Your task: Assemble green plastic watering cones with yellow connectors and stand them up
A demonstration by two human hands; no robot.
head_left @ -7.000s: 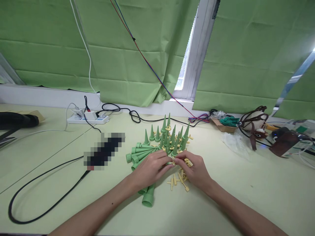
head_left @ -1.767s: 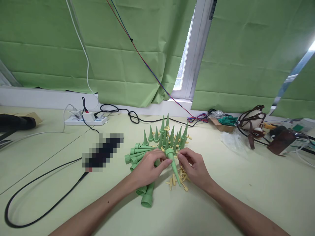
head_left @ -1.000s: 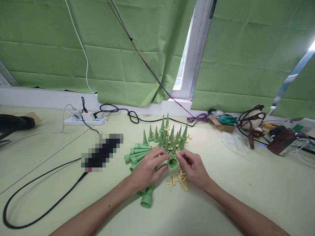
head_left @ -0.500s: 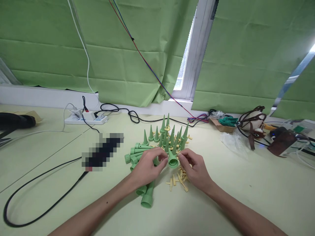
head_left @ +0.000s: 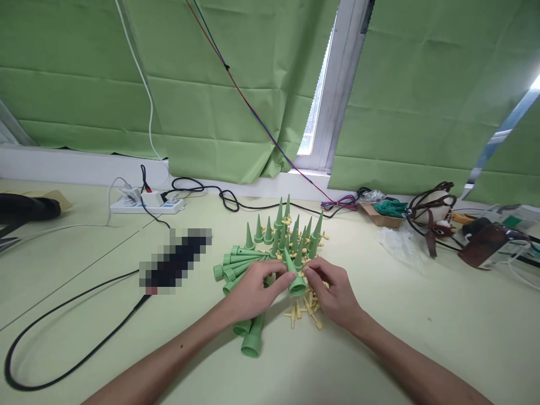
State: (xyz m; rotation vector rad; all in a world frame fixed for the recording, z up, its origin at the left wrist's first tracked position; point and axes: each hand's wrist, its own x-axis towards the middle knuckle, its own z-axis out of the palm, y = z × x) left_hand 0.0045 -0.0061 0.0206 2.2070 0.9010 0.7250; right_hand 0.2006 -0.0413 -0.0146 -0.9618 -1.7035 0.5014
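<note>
Head view: a tilted green cone (head_left: pixel 297 285) is pinched in the left hand (head_left: pixel 258 288), near upright cones (head_left: pixel 295 233) and yellow fittings (head_left: pixel 299 309) on the surface (head_left: pixel 400 332). The right hand (head_left: pixel 335 288), fingertips nearly together, is beside it; whether it holds anything, I cannot tell.

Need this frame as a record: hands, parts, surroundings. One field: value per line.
left hand: holds a green spike
spike pose: tilted, tip away, wide open end toward camera
right hand: close beside the spike; grip unclear
standing spikes: clustered beyond the hands, points up
lying spikes: left side, partly hidden by left hand
yellow fittings: loose near right hand, more among standing spikes
power strip: back left
</note>
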